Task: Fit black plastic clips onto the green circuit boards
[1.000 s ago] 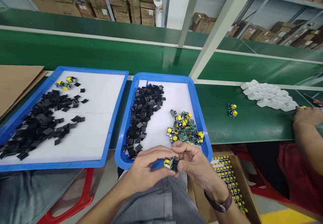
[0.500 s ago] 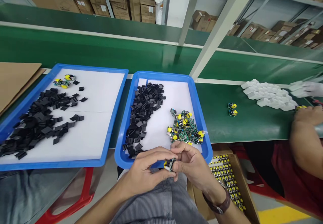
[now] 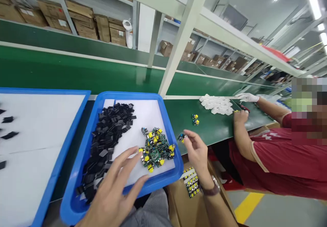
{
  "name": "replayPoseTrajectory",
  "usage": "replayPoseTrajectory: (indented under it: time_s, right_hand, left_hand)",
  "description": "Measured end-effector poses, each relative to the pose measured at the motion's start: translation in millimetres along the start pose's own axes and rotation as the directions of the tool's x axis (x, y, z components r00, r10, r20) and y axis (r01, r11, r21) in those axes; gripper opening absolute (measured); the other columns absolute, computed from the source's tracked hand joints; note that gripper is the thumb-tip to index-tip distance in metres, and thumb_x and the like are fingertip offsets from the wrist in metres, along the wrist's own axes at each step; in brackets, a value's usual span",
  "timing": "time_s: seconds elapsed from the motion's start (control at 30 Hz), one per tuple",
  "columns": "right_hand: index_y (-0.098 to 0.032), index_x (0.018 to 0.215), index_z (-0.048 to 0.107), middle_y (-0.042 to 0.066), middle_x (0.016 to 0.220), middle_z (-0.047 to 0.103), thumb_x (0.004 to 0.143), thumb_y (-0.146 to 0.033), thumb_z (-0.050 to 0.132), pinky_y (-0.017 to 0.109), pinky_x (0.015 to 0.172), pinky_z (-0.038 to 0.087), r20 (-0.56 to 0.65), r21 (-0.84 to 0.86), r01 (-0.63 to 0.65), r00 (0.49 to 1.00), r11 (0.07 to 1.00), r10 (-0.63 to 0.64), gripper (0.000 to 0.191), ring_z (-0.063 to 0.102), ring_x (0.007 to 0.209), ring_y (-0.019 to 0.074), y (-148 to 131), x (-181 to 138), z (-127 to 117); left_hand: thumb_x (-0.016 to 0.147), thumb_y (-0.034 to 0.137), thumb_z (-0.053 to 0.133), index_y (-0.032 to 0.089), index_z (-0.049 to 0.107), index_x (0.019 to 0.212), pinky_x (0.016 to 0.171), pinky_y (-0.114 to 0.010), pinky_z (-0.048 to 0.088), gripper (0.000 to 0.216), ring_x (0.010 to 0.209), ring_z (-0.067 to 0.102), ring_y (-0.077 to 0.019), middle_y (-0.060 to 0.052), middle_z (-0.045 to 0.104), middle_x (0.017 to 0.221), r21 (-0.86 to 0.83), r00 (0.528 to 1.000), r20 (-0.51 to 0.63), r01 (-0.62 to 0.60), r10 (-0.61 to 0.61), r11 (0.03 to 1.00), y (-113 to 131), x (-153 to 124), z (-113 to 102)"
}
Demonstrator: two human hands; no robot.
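Observation:
My right hand point(image 3: 196, 152) pinches a small circuit board point(image 3: 181, 137) between thumb and fingertips, just past the right rim of the blue tray point(image 3: 167, 118). Over the tray's near side, my left hand point(image 3: 117, 182) is open and holds nothing, fingers spread. Close to its fingertips lies a heap of green circuit boards with yellow parts point(image 3: 156, 152). A long pile of small black pieces point(image 3: 109, 128) fills the tray's left side. Two more yellow-topped boards point(image 3: 195, 122) rest on the green bench to the right.
Another blue-rimmed tray point(image 3: 68, 128) is at the left. Below the bench, a cardboard box point(image 3: 184, 203) contains rows of boards point(image 3: 193, 187). White parts point(image 3: 217, 104) lie near a co-worker in a red shirt point(image 3: 281, 155). A pale post point(image 3: 176, 46) rises behind the tray.
My hands have parted: the right moved rightward with the circuit board, and the left let go and opened. The view has swung right, bringing more of the co-worker into sight.

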State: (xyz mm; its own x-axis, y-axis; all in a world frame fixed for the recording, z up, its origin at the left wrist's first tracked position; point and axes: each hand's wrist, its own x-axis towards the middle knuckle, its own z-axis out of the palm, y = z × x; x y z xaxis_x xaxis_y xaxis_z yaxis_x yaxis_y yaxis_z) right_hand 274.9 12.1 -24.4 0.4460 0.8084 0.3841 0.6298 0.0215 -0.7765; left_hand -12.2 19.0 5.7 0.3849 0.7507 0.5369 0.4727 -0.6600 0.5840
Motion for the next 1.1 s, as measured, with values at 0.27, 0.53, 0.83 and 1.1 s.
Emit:
replayPoseTrajectory:
  time_s: [0.27, 0.53, 0.83, 1.1]
  right_hand:
    - [-0.010, 0.113, 0.067, 0.030, 0.121, 0.065, 0.092, -0.072, 0.050, 0.069, 0.100, 0.043, -0.140, -0.394, -0.036, 0.990, 0.919, -0.021, 0.067, 0.058, 0.117, 0.0435, 125, 86, -35]
    - [-0.007, 0.133, 0.058, 0.032, 0.134, 0.057, 0.100, -0.066, 0.044, 0.074, 0.108, 0.036, -0.015, -0.337, 0.192, 0.978, 0.922, -0.209, 0.069, 0.050, 0.131, 0.0461, 88, 121, -10]
    - [-0.021, 0.128, 0.070, 0.011, 0.125, 0.072, 0.102, -0.021, 0.063, 0.046, 0.107, 0.053, 0.700, 0.177, 0.680, 0.421, 0.711, -0.577, 0.027, 0.063, 0.120, 0.0277, -61, 77, 105]
    - [-0.014, 0.094, 0.076, 0.013, 0.098, 0.071, 0.092, -0.007, 0.068, 0.047, 0.099, 0.051, 0.766, 0.141, 0.675, 0.389, 0.724, -0.512, 0.011, 0.065, 0.099, 0.0290, -89, 86, 172]
  left_hand:
    - [0.104, 0.043, 0.056, 0.031, 0.057, 0.144, 0.111, -0.044, 0.057, 0.042, 0.127, 0.068, -0.0297, -0.008, 0.058, 0.149, 0.177, 0.987, 0.137, 0.056, -0.081, 0.983, -46, -32, -5]
    - [0.100, 0.009, 0.049, 0.024, 0.046, 0.155, 0.111, -0.046, 0.056, 0.058, 0.132, 0.064, -0.0300, -0.010, 0.061, 0.153, 0.308, 0.938, 0.343, -0.061, -0.051, 0.950, -37, -11, 22]
    - [0.089, -0.002, 0.050, 0.010, 0.063, 0.138, 0.093, -0.052, 0.062, 0.052, 0.110, 0.070, -0.0365, -0.019, 0.069, 0.122, 0.518, 0.826, 0.455, 0.059, -0.333, 0.854, -8, 8, 18]
    - [0.096, 0.007, 0.054, 0.016, 0.068, 0.126, 0.096, -0.051, 0.061, 0.035, 0.115, 0.067, -0.0348, -0.016, 0.067, 0.128, 0.452, 0.828, 0.448, 0.116, -0.337, 0.885, -11, -1, 12]
